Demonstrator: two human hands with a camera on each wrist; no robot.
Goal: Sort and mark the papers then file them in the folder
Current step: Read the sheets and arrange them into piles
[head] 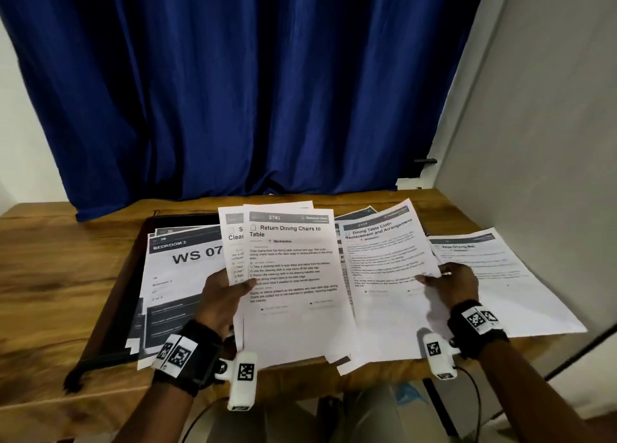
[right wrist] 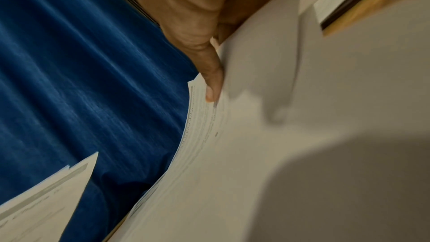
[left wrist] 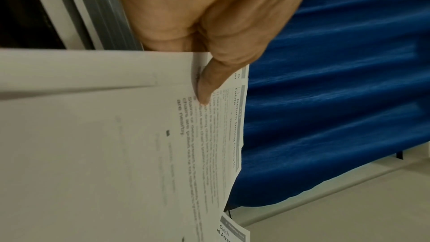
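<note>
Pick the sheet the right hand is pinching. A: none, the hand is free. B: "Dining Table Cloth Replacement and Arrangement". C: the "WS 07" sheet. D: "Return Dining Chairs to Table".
B: in the head view the right hand pinches the right edge of the "Dining Table Cloth Replacement and Arrangement" sheet, thumb on top.

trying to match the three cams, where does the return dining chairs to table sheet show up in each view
Head: the Return Dining Chairs sheet sits centre, its left edge held by the left hand.
Left wrist: it fills the lower left, seen edge-on, print sideways, thumb pressed on it.
Right wrist: probably the paper corner at lower left; its title is unreadable.
Shared landmark: the blue curtain.
</note>
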